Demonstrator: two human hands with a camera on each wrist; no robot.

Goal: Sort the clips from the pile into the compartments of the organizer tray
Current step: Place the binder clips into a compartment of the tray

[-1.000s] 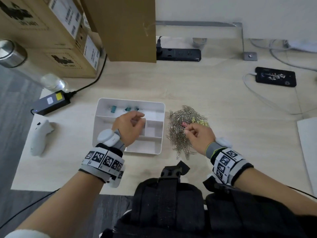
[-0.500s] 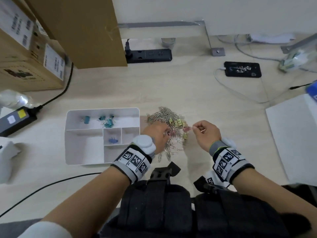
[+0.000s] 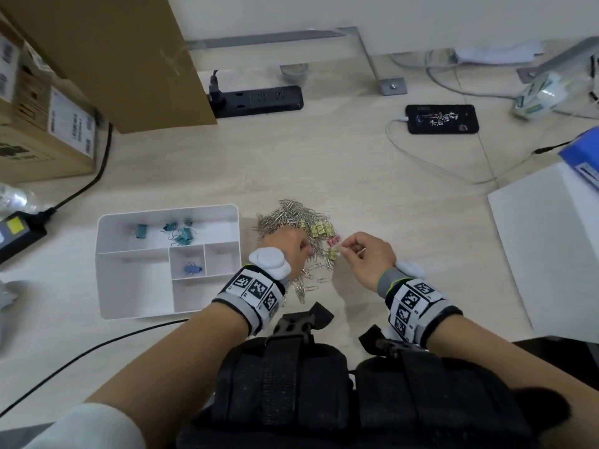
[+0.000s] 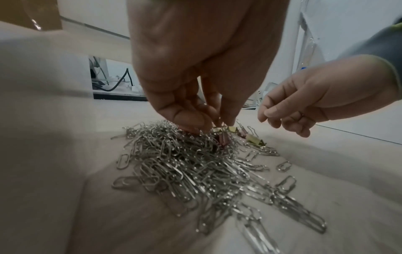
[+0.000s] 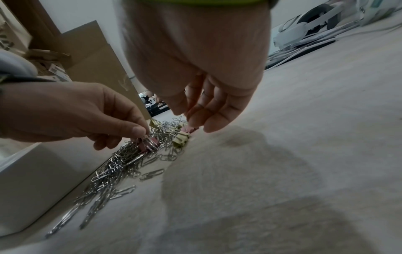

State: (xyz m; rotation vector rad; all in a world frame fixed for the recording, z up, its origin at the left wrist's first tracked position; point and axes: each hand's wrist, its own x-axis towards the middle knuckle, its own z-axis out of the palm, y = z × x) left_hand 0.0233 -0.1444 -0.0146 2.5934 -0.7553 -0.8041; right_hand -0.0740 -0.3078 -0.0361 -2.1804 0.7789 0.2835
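At the centre of the head view, the left hand (image 3: 288,246) reaches down into the pile of clips (image 3: 293,218), its thumb and fingertips pressed together around the wire handle of a pink binder clip (image 5: 150,143) half buried among silver paper clips. The right hand (image 3: 366,254) hovers just right of the pile, fingers loosely curled with the thumb near the forefinger; whether it pinches anything cannot be told. Just under its fingertips lie another pink binder clip (image 3: 334,240) and yellow binder clips (image 3: 321,229) at the pile's right edge.

The white organizer tray (image 3: 107,280) sits just left of the pile. Its long upper compartment holds several teal binder clips (image 3: 181,234); a single blue binder clip (image 3: 193,269) lies in the small middle compartment.

Around them on the pale wooden table (image 3: 227,163): cardboard boxes (image 3: 48,124) at the upper left, a black power strip (image 3: 259,100) at the upper middle, a phone (image 3: 442,118) on a charging cable at the upper right, white paper (image 3: 551,247) at the right edge, and a black power adapter (image 3: 19,234) at the left edge. A black chest harness (image 3: 291,384) fills the lower frame.
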